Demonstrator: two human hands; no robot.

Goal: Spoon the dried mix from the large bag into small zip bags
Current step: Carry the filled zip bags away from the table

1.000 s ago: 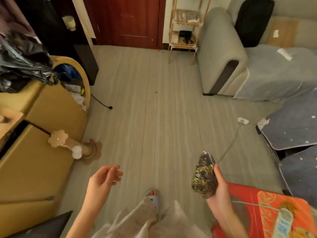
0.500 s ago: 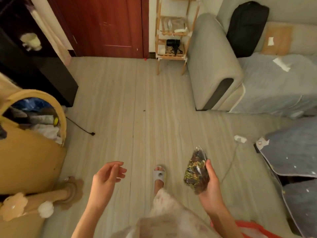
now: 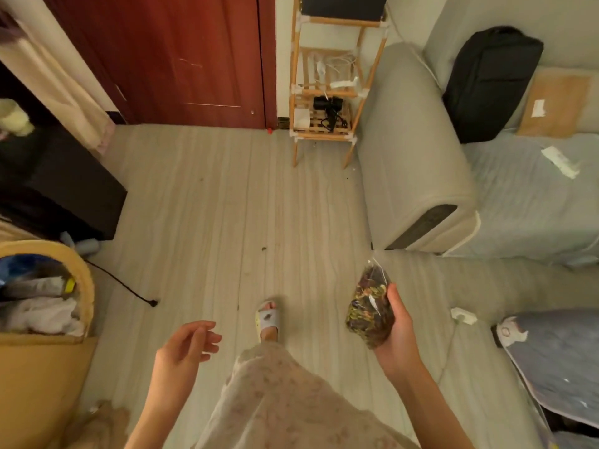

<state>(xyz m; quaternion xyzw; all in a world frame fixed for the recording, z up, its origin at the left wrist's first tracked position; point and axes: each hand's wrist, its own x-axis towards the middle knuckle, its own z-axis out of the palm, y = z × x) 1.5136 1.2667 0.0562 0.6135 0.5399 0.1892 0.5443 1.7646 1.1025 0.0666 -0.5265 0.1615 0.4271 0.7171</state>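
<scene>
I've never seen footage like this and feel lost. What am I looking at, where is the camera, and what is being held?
There is no machine here: a person wears a wide-angle camera on the head, looking down at their own two hands. The right hand grips a small clear bag of dried mix. The left hand is relaxed and holds nothing. Below is a pale wooden floor with one slippered foot, a grey sofa to the right and a wooden shelf by the red door.

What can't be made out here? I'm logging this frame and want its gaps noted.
- Head view: clear plastic bag of dried mix: its zip seal is too small to judge.
- Right hand: its fingers are hidden behind that bag.
- No large bag, spoon or table is in frame.
- Yellow basket: cut by the left edge.
</scene>
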